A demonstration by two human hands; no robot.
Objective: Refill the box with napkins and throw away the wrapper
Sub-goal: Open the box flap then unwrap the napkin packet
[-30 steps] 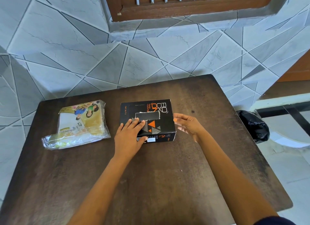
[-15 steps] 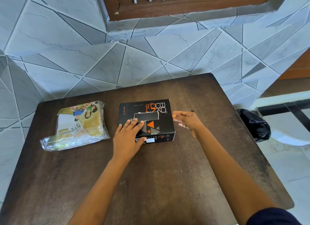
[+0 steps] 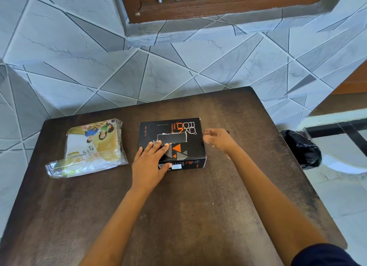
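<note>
A black box [image 3: 190, 130] with orange print and a torn rectangular slot in its top lies flat at the middle of the dark wooden table [image 3: 198, 216]. My left hand [image 3: 150, 162] rests flat on the box's near left corner, fingers spread over the top and thumb on the front face. My right hand [image 3: 217, 139] touches the box's right end with its fingers bent against the side. A sealed clear plastic pack of napkins [image 3: 89, 148], printed yellow with pictures, lies to the left of the box, apart from both hands.
A bin lined with a black bag [image 3: 301, 148] stands on the floor just past the table's right edge. A tiled wall runs close behind the table, with a wooden window frame [image 3: 218, 5] above. A white and black frame [image 3: 337, 123] sits at the far right.
My right hand has moved left and closer, from hovering beside the box to touching its right end. The left hand and box stay in place.
</note>
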